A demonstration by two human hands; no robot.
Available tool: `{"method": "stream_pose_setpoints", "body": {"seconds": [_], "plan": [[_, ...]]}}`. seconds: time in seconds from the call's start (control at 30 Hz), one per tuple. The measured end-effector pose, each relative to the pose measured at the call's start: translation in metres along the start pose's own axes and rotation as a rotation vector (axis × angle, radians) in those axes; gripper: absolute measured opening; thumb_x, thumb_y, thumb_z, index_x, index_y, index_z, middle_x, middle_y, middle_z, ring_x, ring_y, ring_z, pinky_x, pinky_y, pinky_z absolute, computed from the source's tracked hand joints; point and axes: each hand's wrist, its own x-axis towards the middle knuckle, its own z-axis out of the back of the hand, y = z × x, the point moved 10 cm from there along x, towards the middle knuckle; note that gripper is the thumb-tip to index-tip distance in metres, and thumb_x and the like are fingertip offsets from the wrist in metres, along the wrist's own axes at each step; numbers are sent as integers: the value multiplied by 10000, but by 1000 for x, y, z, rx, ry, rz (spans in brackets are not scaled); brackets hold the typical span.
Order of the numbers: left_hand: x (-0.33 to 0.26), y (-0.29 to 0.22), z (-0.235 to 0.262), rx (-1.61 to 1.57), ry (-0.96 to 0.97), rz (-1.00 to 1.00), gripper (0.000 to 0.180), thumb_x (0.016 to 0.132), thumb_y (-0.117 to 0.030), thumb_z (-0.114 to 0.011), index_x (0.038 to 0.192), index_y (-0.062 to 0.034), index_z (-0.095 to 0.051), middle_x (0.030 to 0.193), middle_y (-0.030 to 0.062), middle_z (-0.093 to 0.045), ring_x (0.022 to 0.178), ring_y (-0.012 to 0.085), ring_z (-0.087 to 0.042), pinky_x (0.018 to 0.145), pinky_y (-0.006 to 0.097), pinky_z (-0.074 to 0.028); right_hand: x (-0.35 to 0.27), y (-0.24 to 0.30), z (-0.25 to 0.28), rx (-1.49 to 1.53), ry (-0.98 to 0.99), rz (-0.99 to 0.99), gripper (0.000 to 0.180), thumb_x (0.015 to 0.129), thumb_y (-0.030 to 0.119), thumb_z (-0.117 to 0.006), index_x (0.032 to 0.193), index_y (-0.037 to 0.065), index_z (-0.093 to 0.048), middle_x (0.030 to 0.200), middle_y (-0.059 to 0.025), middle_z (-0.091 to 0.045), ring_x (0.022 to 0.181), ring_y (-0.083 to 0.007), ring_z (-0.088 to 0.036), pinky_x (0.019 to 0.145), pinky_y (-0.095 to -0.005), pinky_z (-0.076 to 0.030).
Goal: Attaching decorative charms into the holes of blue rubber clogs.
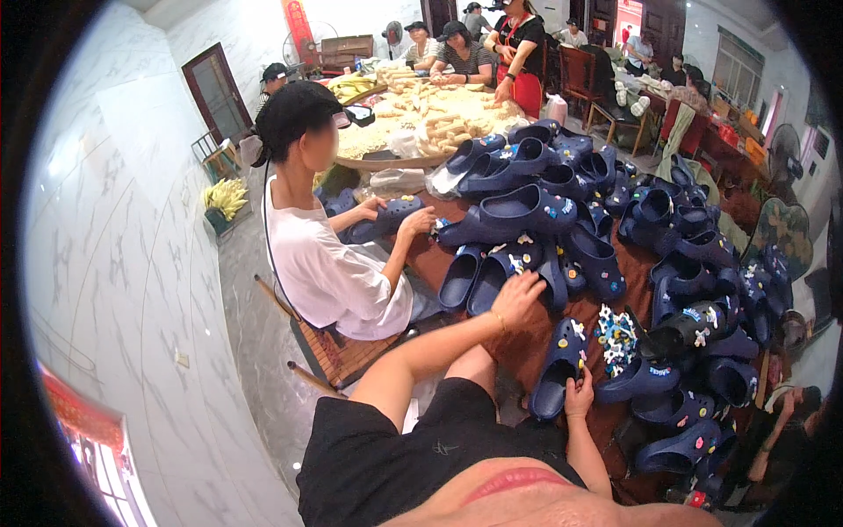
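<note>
Navy-blue clogs with small coloured charms lie heaped on the brown-covered table [505, 347]. My left hand [518, 303] reaches over the near edge of the heap, fingers stretched out and slightly apart beside a charm-decorated clog [493, 279]. Whether the fingertips touch that clog I cannot tell. Nothing shows in this hand's grasp. My right hand [579, 395] grips the side of a single navy clog [555, 373], its toe pointing away from me and several charms on its top. Just right of this clog lies a pile of small white, blue and yellow charms [617, 341].
At my left a seated person in a white shirt [329, 255] holds another clog [386, 218]. More clogs [689, 351] crowd the table's right side. Beyond, other people sit or stand around a large round tray [360, 163] of pale corn cobs and kernels.
</note>
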Motion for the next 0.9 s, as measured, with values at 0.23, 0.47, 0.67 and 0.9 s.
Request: {"method": "stream_pose_setpoints", "body": {"seconds": [0.23,0.47,0.67,0.9], "plan": [[-66,-38,-48,-224,217,94,497,716,-181,-605,1178,-67,-458,1215,165,-445,1148,341,-404,947,422,-349,-3,11,4,-49,23,-19,511,727,201,-600,1192,35,-471,632,-54,-472,571,-185,-480,581,-314,-422],[-121,-33,-95,-290,395,344,523,809,-367,-520,1228,-67,-431,1245,167,-431,1165,329,-391,969,424,-324,-12,10,4,-29,51,-26,512,733,211,-610,1192,39,-464,641,-65,-482,571,-184,-483,578,-309,-420],[-122,-51,-102,-181,572,265,613,775,-472,-501,1208,-40,-460,1285,211,-397,1206,379,-338,999,483,-253,2,27,26,120,11,71,455,807,215,-576,1179,-16,-455,989,-166,-571,889,-242,-565,795,-326,-430],[-135,-39,-113,-85,605,262,635,776,-509,-515,1233,-74,-446,1342,197,-324,1270,364,-244,1024,516,-188,16,88,98,-308,-287,115,422,732,106,-604,1126,75,-456,836,-98,-502,766,-295,-528,666,-382,-439]]}}
